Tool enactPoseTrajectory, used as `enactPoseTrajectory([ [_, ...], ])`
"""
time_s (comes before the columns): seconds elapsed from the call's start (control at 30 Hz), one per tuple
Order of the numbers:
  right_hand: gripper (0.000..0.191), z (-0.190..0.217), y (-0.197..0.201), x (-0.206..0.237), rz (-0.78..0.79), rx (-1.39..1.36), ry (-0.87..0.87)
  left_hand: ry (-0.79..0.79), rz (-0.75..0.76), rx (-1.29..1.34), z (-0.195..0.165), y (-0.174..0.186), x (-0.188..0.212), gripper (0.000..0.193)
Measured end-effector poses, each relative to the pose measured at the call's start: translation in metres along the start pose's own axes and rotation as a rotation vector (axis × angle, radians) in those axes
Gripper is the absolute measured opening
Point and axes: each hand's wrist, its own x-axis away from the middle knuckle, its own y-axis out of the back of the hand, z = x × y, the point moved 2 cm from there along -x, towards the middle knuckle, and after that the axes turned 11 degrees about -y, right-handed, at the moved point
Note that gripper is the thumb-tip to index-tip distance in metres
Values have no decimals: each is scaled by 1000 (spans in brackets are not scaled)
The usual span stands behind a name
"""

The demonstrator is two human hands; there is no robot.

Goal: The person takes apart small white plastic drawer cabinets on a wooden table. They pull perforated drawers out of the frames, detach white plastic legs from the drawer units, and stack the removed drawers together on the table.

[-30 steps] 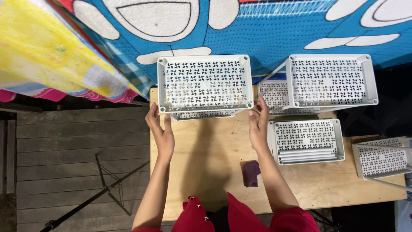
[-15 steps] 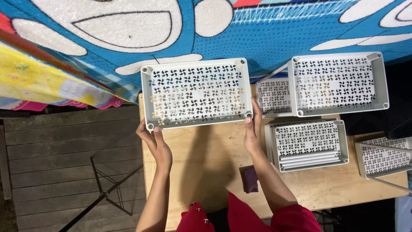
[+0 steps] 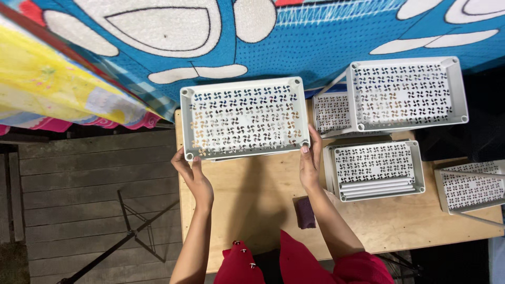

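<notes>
The head view looks straight down on a wooden table [image 3: 263, 210]. The left hand [image 3: 190, 172] grips the near left corner of a white perforated tray [image 3: 244, 118], fingers curled under its edge. The right hand [image 3: 310, 160] clasps the near right corner, thumb pressed on the rim. The tray sits level above the table's far edge, in front of a blue patterned cloth [image 3: 294, 47]. Just right of it stands a stacked white rack [image 3: 407, 94]; another tray [image 3: 376, 168] lies beside the right wrist. A small purple block [image 3: 305, 212] rests on the table near the right forearm.
</notes>
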Motion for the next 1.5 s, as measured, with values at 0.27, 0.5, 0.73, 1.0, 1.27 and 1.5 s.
enactPoseTrajectory([
  [0.27,62,17,12,47,-25,-31,-47,5,5,-19,-29,20,42,36],
  [0.5,60,32,20,91,-30,9,-12,11,20,-53,-44,40,80,35],
  [0.73,63,38,32,131,-29,63,-54,44,10,-52,-53,52,113,34],
  [1.0,61,27,48,158,-27,104,-49,79,-15,-11,-58,56,132,33],
  [1.27,64,14,59,167,25,-37,-57,-53,92,-324,-78,52,133,43],
  [1.5,70,10,52,167,81,-273,-88,-19,183,-255,-79,49,97,47],
])
